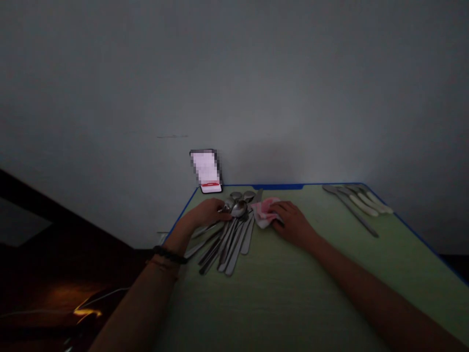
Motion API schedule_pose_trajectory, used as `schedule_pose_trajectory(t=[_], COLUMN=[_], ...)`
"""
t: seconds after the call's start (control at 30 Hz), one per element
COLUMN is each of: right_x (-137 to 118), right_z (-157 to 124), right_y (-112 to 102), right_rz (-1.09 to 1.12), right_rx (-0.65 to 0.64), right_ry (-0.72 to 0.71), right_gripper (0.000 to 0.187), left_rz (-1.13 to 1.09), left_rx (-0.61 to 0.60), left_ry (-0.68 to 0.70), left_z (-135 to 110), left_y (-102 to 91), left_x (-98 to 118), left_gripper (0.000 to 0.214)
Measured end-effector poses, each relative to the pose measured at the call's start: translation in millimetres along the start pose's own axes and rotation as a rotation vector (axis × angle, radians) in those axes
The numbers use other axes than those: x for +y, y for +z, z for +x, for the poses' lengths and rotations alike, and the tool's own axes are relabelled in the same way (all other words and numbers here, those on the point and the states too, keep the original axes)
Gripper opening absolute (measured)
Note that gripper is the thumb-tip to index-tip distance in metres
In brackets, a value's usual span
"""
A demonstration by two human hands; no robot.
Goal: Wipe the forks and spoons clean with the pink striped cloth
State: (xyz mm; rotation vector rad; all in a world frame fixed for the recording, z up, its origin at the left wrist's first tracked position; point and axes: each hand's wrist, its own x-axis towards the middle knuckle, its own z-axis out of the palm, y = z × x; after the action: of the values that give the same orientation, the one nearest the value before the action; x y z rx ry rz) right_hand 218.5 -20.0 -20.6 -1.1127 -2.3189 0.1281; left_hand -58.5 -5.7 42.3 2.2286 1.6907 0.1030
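A pile of metal cutlery (230, 242), mostly spoons with handles fanned toward me, lies on the pale green table. At the left of the pile, my left hand (209, 213) is closed with thumb and fingers around the bowl end of a spoon (228, 204). Another spoon's bowl (239, 209) faces up just beside those fingertips. My right hand (291, 222) grips a crumpled pink and white cloth (264, 211) at the pile's right side. The cloth partly covers nearby handles, and whether anything is inside it cannot be seen.
At the right back of the table (293, 293) lie a long metal spoon (348, 208) and several white-handled utensils (366, 199). A lit phone (207, 168) leans on the wall at the back left. Blue trim edges the tabletop; a cable (106, 295) runs below at left.
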Motion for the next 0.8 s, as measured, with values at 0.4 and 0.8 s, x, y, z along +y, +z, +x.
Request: schedule_pose_trajectory(t=[0.4,0.8], right_x=[1,1], right_z=[-1,0], right_y=[0,-3], right_rz=[0.011,0.041], right_rx=[0.004,-0.002], right_ry=[-0.004,-0.004], right_gripper=[0.033,0.030], left_rz=[0.045,-0.050], left_rx=[0.103,0.108], left_ry=[-0.055,0.021], left_z=[4,3], left_y=[10.1,2.9], left_x=[-3,-8], left_gripper=[0.031,0.035])
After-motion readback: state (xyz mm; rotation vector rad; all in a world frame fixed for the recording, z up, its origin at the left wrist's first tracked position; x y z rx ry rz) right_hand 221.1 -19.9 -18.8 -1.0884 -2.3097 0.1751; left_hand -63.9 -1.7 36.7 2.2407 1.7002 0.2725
